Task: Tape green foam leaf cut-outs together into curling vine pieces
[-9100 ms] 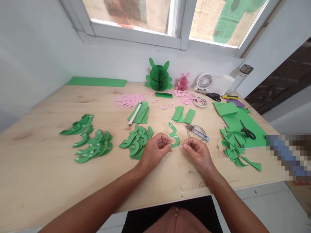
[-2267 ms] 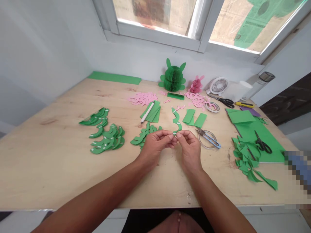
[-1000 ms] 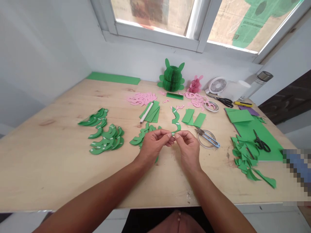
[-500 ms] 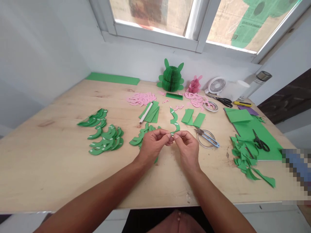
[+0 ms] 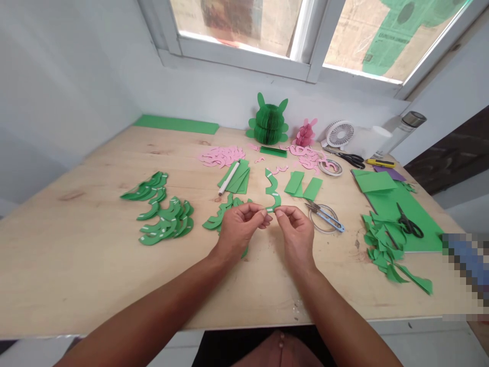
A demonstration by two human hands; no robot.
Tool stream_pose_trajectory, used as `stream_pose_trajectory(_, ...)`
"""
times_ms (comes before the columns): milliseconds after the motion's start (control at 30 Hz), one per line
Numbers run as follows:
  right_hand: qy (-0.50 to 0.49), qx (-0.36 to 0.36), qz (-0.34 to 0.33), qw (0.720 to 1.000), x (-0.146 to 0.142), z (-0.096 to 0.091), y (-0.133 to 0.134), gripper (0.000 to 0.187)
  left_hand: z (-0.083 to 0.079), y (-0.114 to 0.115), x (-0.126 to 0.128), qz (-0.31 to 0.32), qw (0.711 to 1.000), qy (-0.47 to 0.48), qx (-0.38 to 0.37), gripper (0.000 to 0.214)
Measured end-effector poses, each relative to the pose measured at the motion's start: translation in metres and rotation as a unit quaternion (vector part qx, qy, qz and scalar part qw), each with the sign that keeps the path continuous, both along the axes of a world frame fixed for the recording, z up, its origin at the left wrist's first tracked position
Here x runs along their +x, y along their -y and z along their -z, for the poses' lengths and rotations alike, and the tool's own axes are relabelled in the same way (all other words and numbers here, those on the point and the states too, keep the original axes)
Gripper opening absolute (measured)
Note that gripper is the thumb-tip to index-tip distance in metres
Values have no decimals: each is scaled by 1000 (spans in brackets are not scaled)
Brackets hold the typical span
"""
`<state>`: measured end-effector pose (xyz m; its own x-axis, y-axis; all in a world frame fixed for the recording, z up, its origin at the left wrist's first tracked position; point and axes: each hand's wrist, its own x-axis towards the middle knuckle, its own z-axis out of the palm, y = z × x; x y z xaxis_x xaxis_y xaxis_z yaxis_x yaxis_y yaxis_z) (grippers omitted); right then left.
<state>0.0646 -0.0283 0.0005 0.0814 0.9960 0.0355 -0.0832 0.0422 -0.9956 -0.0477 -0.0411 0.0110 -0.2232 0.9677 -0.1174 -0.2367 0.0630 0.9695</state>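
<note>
A wavy green paper cutout (image 5: 277,200) with small white strips along it stands out from between my hands over the table. My left hand (image 5: 240,227) pinches its near end between thumb and finger. My right hand (image 5: 297,232) has its fingertips closed on the right side of that same end. Partly hidden behind my left hand is a pile of green cutouts (image 5: 216,220). Farther left lie more curved green cutouts (image 5: 166,227) bearing white strips. Right of my right hand, blue-handled snips (image 5: 328,217) rest across a clear ring.
Green rectangles (image 5: 313,189) and a white pen (image 5: 229,178) lie beyond my hands, before pink cutouts (image 5: 221,156). A green paper figure (image 5: 269,125), pink figure (image 5: 305,134) and fan (image 5: 341,134) stand behind. Black scissors (image 5: 409,224) and green scraps (image 5: 382,244) are at right.
My fingertips have drawn slightly apart at the cutout's near end, so more of the white strip there shows. Both hands still hold about the same place.
</note>
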Motion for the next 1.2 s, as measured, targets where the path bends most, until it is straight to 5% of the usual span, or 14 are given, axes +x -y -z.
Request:
stream_pose_trajectory(267, -61, -22, 21, 998, -1, -5, -1, 22, -2, 1, 0, 4, 1000, -5, -5, 15)
stream_pose_trajectory(433, -104, -59, -56, 991, -2, -3, -1, 20, -2, 3, 1, 10, 1000, -17, 9, 14)
stream_pose_trajectory(767, -74, -12, -101, 992, -1, -4, 0, 16, 0, 1, 1, 21, 999, -31, 8, 11)
stream_pose_trajectory(1200, -89, -37, -120, 988, -3, -7, 1, 19, 0, 0, 1, 37, 999, -9, 10, 19)
